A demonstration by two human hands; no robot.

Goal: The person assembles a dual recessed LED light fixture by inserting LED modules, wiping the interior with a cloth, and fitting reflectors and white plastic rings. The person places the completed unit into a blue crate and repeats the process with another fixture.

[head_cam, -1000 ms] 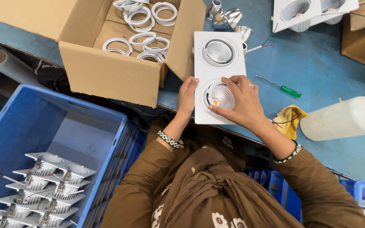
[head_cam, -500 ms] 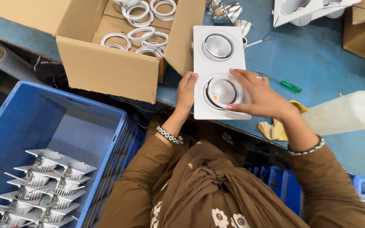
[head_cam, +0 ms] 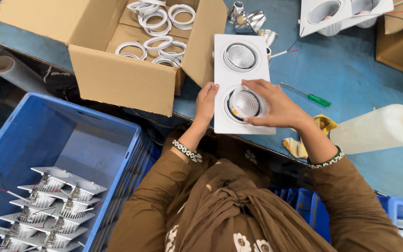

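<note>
Workshop bench, blue table (head_cam: 360, 88) seen from above. Far left, below table edge, blue plastic crate (head_cam: 47, 140) with stacked white downlight housings (head_cam: 47, 205), wires showing. Next right, open cardboard box (head_cam: 117, 70) on the table, full of white trim rings (head_cam: 157, 28). Just right of the box, white twin downlight fixture (head_cam: 241, 46) lies flat at the near table edge, long axis running away from the person, two round lamps in line. Left hand (head_cam: 206, 100) grips fixture's left edge, fingers curled against the side, steadying. Right hand (head_cam: 276, 105) sits over the near lamp (head_cam: 244, 103), fingers spread around its rim, pinching the round insert; thumb on the near side. Right hand is directly on the lamp, left only at the frame. Further right: green-handled screwdriver (head_cam: 311, 97), yellow cloth (head_cam: 304, 140) partly under right wrist, white plastic bottle (head_cam: 378, 128) lying on its side. Top: loose silver reflectors (head_cam: 250, 21), another white fixture (head_cam: 341, 14).
</note>
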